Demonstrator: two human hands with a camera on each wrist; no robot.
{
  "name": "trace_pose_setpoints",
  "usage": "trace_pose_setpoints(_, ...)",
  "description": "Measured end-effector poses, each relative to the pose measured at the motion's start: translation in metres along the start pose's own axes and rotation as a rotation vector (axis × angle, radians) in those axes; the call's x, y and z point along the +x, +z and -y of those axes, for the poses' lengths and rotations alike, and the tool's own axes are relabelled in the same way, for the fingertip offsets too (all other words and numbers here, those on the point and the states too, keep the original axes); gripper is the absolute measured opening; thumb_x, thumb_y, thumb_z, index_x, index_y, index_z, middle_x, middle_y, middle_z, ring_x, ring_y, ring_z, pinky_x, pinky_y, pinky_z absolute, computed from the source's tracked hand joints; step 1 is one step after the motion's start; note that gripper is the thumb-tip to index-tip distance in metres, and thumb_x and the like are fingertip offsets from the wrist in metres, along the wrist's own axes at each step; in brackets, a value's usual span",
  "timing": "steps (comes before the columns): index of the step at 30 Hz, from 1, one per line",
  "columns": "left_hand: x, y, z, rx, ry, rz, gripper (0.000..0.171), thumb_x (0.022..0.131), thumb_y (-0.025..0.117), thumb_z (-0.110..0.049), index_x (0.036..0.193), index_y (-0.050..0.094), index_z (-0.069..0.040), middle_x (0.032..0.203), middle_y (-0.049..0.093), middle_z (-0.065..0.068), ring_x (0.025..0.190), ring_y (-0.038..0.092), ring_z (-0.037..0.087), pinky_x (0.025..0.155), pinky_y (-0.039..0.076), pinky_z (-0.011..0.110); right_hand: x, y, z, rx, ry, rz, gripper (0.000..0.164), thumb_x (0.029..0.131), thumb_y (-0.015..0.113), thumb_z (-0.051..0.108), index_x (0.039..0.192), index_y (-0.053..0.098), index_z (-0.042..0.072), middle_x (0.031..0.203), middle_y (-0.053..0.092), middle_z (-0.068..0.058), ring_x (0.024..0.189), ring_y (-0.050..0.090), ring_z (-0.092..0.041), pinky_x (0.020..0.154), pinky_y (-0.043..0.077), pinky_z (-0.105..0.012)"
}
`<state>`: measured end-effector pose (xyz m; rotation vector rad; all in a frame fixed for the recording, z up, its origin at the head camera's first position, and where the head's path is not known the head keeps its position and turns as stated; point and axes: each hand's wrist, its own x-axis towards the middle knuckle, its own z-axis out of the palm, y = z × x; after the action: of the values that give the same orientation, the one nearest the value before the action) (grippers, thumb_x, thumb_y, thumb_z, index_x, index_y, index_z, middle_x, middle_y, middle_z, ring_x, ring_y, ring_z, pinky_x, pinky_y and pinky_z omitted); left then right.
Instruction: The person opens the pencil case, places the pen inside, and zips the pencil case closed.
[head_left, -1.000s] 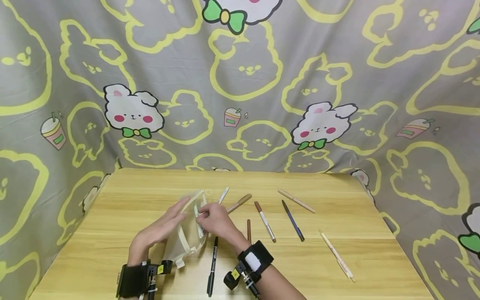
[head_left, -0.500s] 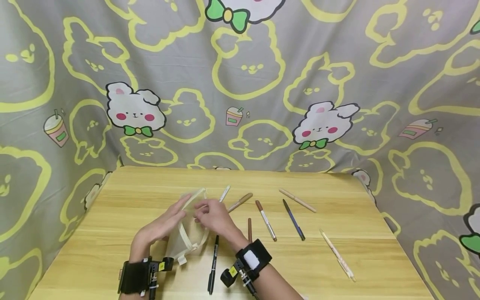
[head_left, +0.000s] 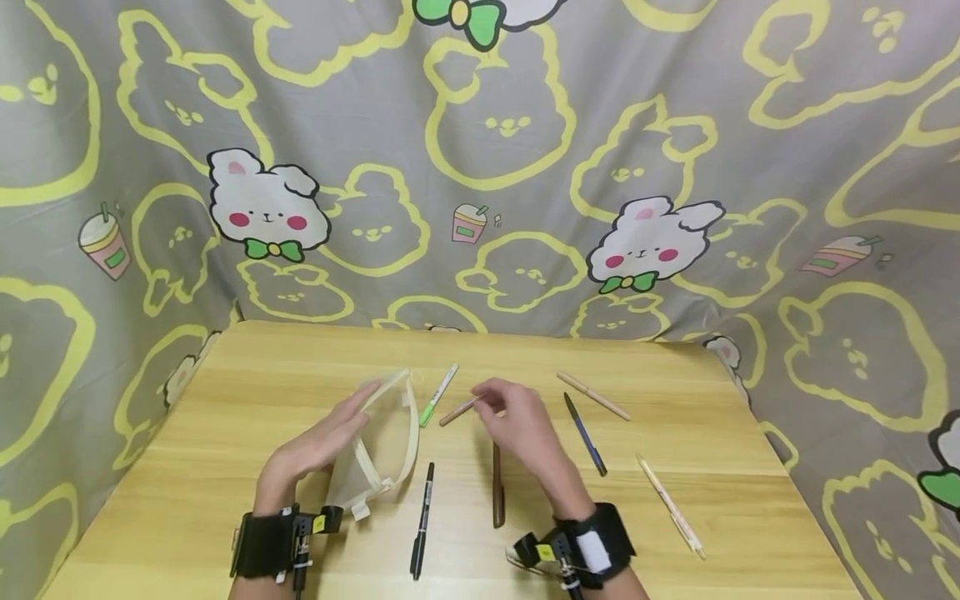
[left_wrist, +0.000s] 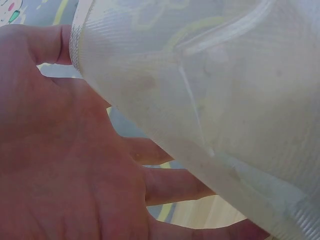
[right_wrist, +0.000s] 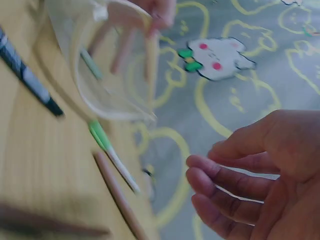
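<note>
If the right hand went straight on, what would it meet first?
Probably the light brown marker just ahead of the right hand, though the hand's height above it is unclear.

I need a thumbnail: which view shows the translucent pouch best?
The head view, because the pouch fits wholly within frame. The left wrist shows only a close-up section; the right wrist crops it, showing its opening.

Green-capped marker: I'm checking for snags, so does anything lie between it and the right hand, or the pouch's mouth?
Toward the right hand, yes: the light-brown pen lies between, beside the green-capped marker. Toward the open mouth of the clear pouch, nothing visible stands in the way.
</note>
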<state>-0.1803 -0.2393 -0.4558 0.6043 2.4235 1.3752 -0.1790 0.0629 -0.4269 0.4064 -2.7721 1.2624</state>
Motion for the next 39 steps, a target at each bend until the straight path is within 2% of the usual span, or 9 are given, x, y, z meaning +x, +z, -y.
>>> trace_pose_setpoints(6,-0.001,-0.002,-0.003,0.019,-0.028,-0.007,0.058,0.111,0.029,-0.013,0.162,0.01,0.003,0.167,0.001,0.03,0.152,-0.002,0.053,0.116,0.001,0.073,-0.017,-0.033,-0.014,-0.13,-0.036,-0.063,0.016,0.096,0.07,0.008,0.11,0.077,0.012,0.095,0.075,0.001,0.088,0.07,-0.014,0.074,0.061,-0.033)
trace_pose_setpoints(13,0.001,0.0,-0.003,0.02,-0.029,-0.011,0.058,0.11,0.029,-0.014,0.162,0.01,0.003,0.167,0.002,0.029,0.152,-0.001,0.052,0.117,0.001,0.072,-0.038,-0.059,-0.032,-0.239,-0.07,-0.174,0.019,0.093,0.072,0.004,0.111,0.076,0.007,0.094,0.075,-0.003,0.085,0.07,-0.017,0.07,0.06,-0.038)
trace_pose_setpoints(18,0.001,0.001,-0.001,0.025,-0.038,-0.002,0.059,0.111,0.03,-0.019,0.163,0.01,0.0,0.168,0.001,0.028,0.152,-0.001,0.052,0.114,0.003,0.075,-0.046,-0.077,-0.051,-0.259,-0.067,-0.143,0.021,0.092,0.073,0.002,0.113,0.075,0.004,0.095,0.074,-0.004,0.085,0.069,-0.017,0.07,0.06,-0.038)
trace_pose_setpoints(21,0.0,0.001,0.0,0.026,-0.036,-0.008,0.059,0.111,0.031,-0.019,0.163,0.011,0.001,0.168,0.002,0.029,0.152,0.0,0.052,0.114,0.004,0.075,-0.049,-0.091,-0.058,-0.27,-0.003,-0.058,0.023,0.094,0.072,0.005,0.116,0.073,0.003,0.102,0.073,-0.008,0.091,0.07,-0.023,0.075,0.061,-0.043)
trace_pose_setpoints(25,-0.002,0.0,-0.002,0.027,-0.049,-0.012,0.06,0.111,0.032,-0.019,0.163,0.012,0.0,0.168,0.003,0.028,0.152,0.001,0.052,0.115,0.005,0.074,-0.055,-0.114,-0.067,-0.255,0.161,0.117,0.03,0.095,0.071,0.01,0.123,0.068,0.001,0.112,0.07,-0.017,0.097,0.069,-0.032,0.078,0.059,-0.05)
trace_pose_setpoints(28,-0.003,-0.001,-0.002,0.03,-0.062,-0.008,0.06,0.111,0.033,-0.021,0.164,0.012,-0.001,0.168,0.002,0.028,0.152,0.001,0.053,0.113,0.006,0.077,-0.062,-0.129,-0.08,-0.237,0.271,0.212,0.035,0.095,0.07,0.01,0.127,0.063,-0.003,0.115,0.067,-0.024,0.098,0.068,-0.037,0.076,0.058,-0.05)
trace_pose_setpoints(35,-0.004,-0.002,-0.003,0.032,-0.063,-0.01,0.059,0.112,0.03,-0.021,0.163,0.011,0.0,0.168,0.001,0.029,0.152,0.0,0.053,0.113,0.005,0.076,-0.077,-0.159,-0.115,-0.251,0.415,0.261,0.037,0.091,0.063,0.004,0.126,0.057,-0.005,0.112,0.063,-0.029,0.099,0.063,-0.043,0.072,0.056,-0.048)
trace_pose_setpoints(39,-0.004,-0.001,-0.001,0.029,-0.053,-0.009,0.059,0.112,0.029,-0.02,0.163,0.01,0.001,0.167,0.0,0.029,0.152,-0.001,0.053,0.114,0.004,0.075,-0.085,-0.168,-0.132,-0.202,0.504,0.299,0.037,0.089,0.061,0.001,0.124,0.055,-0.006,0.11,0.061,-0.028,0.088,0.06,-0.037,0.066,0.052,-0.042)
